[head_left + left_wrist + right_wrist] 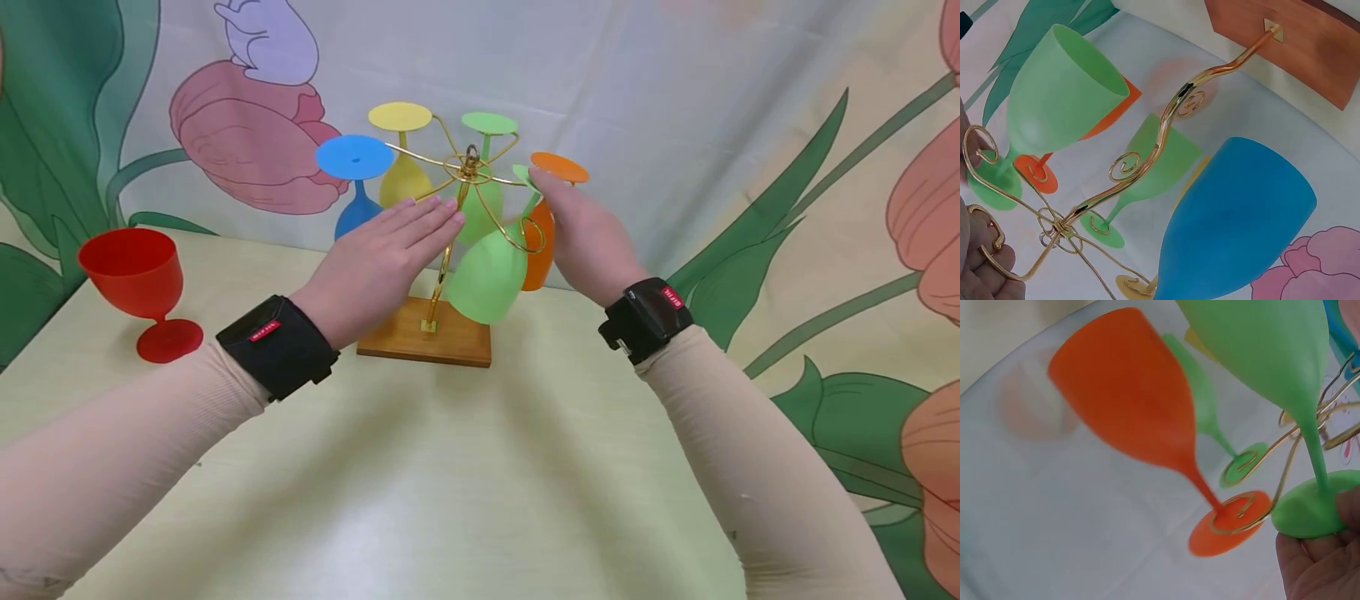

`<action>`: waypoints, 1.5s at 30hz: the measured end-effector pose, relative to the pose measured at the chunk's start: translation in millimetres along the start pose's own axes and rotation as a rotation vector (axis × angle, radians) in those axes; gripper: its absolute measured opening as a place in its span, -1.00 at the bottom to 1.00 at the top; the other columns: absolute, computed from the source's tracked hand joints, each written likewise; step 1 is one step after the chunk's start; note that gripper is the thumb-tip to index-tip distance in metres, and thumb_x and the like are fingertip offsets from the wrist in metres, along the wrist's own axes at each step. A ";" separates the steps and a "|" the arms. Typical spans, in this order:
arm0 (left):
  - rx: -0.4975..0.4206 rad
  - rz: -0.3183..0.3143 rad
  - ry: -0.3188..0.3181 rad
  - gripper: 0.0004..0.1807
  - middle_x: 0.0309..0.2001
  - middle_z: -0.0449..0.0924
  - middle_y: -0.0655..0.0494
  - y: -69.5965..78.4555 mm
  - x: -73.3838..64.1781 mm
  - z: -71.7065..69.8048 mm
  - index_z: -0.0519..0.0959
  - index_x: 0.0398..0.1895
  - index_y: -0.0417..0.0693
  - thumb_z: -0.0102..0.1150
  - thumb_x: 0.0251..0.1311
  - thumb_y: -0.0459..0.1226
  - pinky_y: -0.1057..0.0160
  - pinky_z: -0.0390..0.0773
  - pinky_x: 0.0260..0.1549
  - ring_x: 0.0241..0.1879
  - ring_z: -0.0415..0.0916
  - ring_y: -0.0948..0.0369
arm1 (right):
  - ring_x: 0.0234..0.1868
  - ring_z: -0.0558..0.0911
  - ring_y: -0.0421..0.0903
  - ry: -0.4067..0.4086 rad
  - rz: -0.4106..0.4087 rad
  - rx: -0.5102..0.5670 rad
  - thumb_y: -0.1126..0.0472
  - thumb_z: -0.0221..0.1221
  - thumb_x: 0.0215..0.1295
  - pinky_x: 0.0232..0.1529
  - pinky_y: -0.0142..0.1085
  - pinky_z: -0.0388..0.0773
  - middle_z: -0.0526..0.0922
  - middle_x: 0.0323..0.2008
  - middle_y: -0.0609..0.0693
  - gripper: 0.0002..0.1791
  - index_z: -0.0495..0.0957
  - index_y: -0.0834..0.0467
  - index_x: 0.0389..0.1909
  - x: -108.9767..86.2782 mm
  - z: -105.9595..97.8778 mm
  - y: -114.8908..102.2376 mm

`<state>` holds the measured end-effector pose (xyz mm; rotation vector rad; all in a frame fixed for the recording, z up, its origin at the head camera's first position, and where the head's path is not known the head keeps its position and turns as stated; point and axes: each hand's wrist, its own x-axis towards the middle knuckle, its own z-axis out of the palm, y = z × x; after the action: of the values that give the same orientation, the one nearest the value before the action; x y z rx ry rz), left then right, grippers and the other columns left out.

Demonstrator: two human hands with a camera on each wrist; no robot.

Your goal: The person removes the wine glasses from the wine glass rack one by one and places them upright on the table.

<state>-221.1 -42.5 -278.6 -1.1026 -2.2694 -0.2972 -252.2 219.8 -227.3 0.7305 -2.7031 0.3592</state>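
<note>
My right hand [588, 237] pinches the foot of a light green plastic goblet [489, 275], thumb on one face and fingers on the other [1313, 569]. The goblet hangs tilted, bowl down, its stem beside a curled arm of a gold wire rack [442, 279]. My left hand [382, 262] lies over another arm of this rack, its fingers at the curled wire end [991, 262]; the thumb is mostly hidden. Blue [355, 157], yellow [401, 117], orange [1129, 387] and second green [489, 124] goblets hang upside down on the other arms.
A red goblet [135, 275] stands upright at the table's left. The rack's wooden base [465, 337] rests on the pale table [420, 500]. Behind hangs a cloth [675, 125] printed with flowers and leaves.
</note>
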 end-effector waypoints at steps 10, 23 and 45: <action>0.002 -0.005 -0.006 -0.43 0.38 0.27 -0.15 1.0 1.1 1.2 0.25 0.39 -0.24 -0.08 0.27 -0.55 -0.01 0.16 0.38 0.39 0.03 0.05 | 0.31 0.31 -0.05 0.041 0.158 0.030 0.34 -0.16 0.47 0.32 -0.05 0.34 0.35 0.36 0.06 -0.45 0.16 0.05 0.45 -29.7 -1.0 31.3; -0.016 -0.004 0.030 -0.47 0.34 0.33 -0.18 4.0 1.3 1.6 0.31 0.34 -0.27 -0.09 0.28 -0.53 -0.03 0.18 0.37 0.37 0.10 0.02 | -0.32 0.54 0.05 0.021 0.559 0.409 0.16 -0.15 0.51 -0.26 -0.09 0.56 0.64 -0.09 0.28 -0.58 0.45 0.24 0.23 -94.2 90.9 62.1; -0.081 0.036 0.016 -0.23 0.43 0.14 -0.18 14.3 2.1 -4.1 0.17 0.43 -0.22 -0.04 0.28 0.06 -0.11 0.00 0.42 0.44 -0.17 0.02 | 0.19 0.46 0.05 -0.269 0.892 1.837 0.19 -0.26 0.55 0.31 -0.09 0.30 0.36 0.30 0.29 -0.52 0.15 0.33 0.38 -120.9 182.3 9.0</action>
<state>-209.3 -33.9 -274.9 -1.1761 -2.2379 -0.3850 -200.8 222.8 -440.1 -0.3203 -1.9215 3.1224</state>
